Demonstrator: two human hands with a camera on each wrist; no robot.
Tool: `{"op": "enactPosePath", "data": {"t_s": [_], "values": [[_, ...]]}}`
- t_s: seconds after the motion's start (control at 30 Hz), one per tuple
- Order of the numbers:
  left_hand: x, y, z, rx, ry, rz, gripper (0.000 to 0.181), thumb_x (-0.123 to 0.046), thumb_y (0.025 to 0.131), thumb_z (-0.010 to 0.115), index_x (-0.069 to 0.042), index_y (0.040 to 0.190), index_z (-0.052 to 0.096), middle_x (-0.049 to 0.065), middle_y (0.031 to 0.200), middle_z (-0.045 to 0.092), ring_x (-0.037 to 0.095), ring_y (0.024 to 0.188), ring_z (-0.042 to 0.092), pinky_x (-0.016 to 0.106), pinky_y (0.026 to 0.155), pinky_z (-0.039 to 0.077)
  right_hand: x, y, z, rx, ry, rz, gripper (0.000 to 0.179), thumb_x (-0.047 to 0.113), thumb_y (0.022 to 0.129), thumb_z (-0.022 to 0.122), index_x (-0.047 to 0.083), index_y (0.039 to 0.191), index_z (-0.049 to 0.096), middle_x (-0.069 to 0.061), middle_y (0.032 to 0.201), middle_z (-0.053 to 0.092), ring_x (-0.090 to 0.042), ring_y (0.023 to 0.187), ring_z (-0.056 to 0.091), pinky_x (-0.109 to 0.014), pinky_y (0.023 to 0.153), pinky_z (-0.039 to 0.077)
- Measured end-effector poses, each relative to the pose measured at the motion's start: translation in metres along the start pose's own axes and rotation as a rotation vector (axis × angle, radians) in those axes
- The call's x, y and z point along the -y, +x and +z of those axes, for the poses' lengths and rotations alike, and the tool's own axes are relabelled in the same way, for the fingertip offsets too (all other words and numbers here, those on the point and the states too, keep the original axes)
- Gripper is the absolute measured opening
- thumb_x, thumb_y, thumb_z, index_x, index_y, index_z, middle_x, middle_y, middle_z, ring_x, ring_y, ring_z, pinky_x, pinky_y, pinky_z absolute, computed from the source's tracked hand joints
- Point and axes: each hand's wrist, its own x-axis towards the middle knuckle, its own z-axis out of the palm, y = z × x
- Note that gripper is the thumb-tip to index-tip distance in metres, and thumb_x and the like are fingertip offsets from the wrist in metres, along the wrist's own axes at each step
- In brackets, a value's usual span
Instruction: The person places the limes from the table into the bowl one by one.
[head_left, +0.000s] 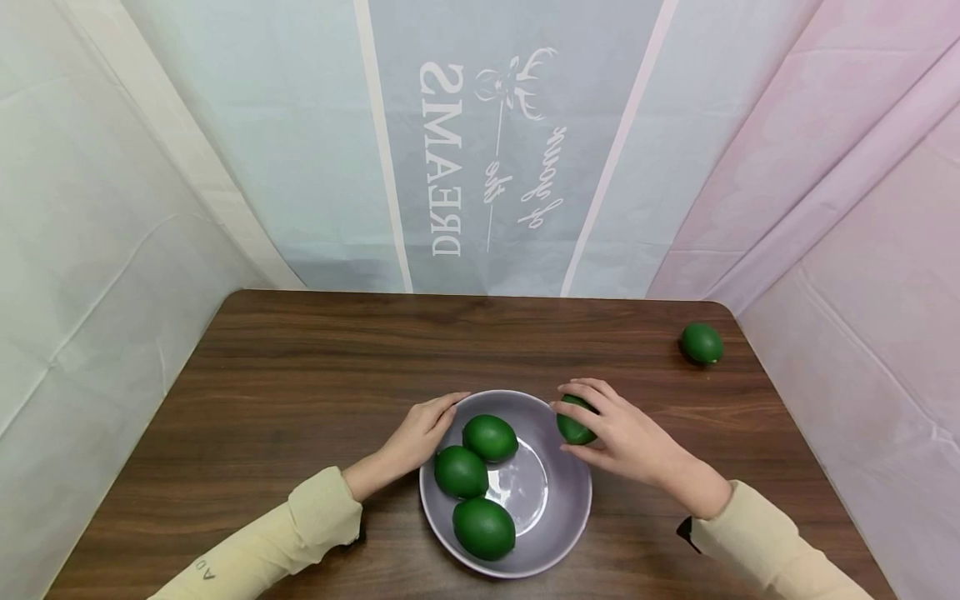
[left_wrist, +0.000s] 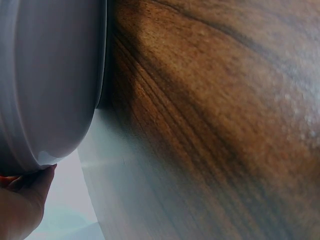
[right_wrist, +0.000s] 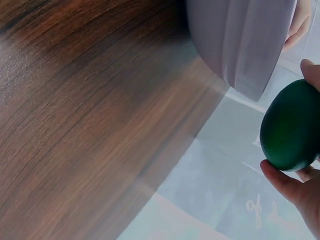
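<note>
So the right grip (head_left: 628,437) is clamped on a green fruit (head_left: 576,431), held out in the fingertips (right_wrist: 278,181) near the bowl (head_left: 558,492); left grip (head_left: 420,433) is clamped on its rim.

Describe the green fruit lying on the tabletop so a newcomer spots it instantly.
Find the brown table, then its far right corner. Near it, the green fruit sits alone on wood, neither in the bowl nor in the right hand.

Dk wood tbl (head_left: 315,375) w/ purple bowl (head_left: 562,496), 1 green fruit (head_left: 702,343).
</note>
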Motion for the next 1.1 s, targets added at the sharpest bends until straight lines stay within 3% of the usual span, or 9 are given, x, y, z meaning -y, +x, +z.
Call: {"op": "enactPosePath", "data": {"t_s": [0.37,0.53,0.73,1.1], "values": [[0.000,-0.001,0.000,0.007,-0.005,-0.002,0.031,-0.008,0.096,0.043,-0.002,0.123,0.055,0.012,0.121,0.058,0.024,0.115,0.052,0.040,0.094,0.042,0.008,0.003,0.004,0.008,0.019,-0.073,0.045,0.036,0.079,0.070,0.010,0.115,0.059,-0.009,0.123,0.051,-0.028,0.115,0.044,-0.028,0.101,0.030],[0.000,-0.001,0.000,0.008,-0.005,-0.002,0.031,-0.008,0.096,0.042,-0.002,0.124,0.055,0.012,0.121,0.058,0.024,0.115,0.051,0.040,0.095,0.042,0.011,0.003,0.006,0.000,0.034,-0.087,0.049,0.032,0.074,0.075,0.012,0.116,0.058,-0.011,0.122,0.051,-0.029,0.115,0.044,-0.029,0.098,0.035],[0.000,-0.001,0.000,0.006,-0.004,0.004,0.031,-0.007,0.096,0.043,-0.002,0.123,0.055,0.012,0.121,0.058,0.024,0.114,0.052,0.040,0.094,0.043,0.014,0.005,0.010,-0.006,0.033,-0.141,0.049,0.032,0.076,0.073,0.011,0.117,0.058,-0.013,0.121,0.051,-0.029,0.115,0.044,-0.036,0.093,0.041],[-0.001,0.000,-0.001,0.011,-0.008,0.007,0.031,-0.008,0.097,0.042,-0.002,0.123,0.055,0.012,0.121,0.058,0.024,0.115,0.052,0.040,0.094,0.043,0.019,0.008,0.020,0.021,0.067,-0.172,0.055,0.028,0.071,0.078,0.011,0.118,0.056,-0.012,0.123,0.049,-0.031,0.114,0.044,-0.037,0.093,0.042]]}}
